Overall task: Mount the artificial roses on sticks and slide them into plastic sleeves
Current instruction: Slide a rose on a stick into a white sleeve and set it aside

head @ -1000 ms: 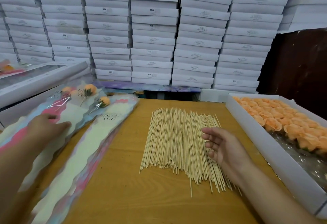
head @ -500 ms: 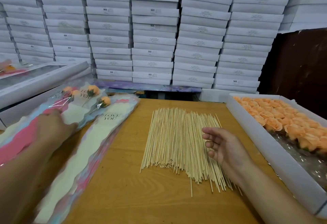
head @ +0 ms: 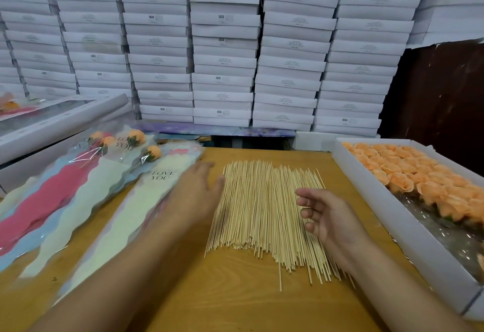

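Note:
A wide pile of thin wooden sticks (head: 262, 208) lies fanned on the wooden table (head: 235, 303). My left hand (head: 195, 190) hovers at the pile's left edge, fingers straight, holding nothing. My right hand (head: 324, 213) rests over the pile's right side, palm turned left, fingers loosely curled and empty. A white box (head: 387, 216) at the right holds several peach artificial roses (head: 419, 174). At the left lie plastic sleeves (head: 112, 216) printed "LOVE YOU". Some of them contain sleeved roses (head: 153, 152) on sticks.
A tall wall of stacked white boxes (head: 222, 43) fills the background behind the table. A long windowed white box (head: 57, 124) sits at the far left beside the sleeves. A dark brown panel (head: 440, 95) stands behind the rose box.
My left hand has left the sleeved roses at the far left and moved right to the edge of the stick pile. My right hand has stayed in place.

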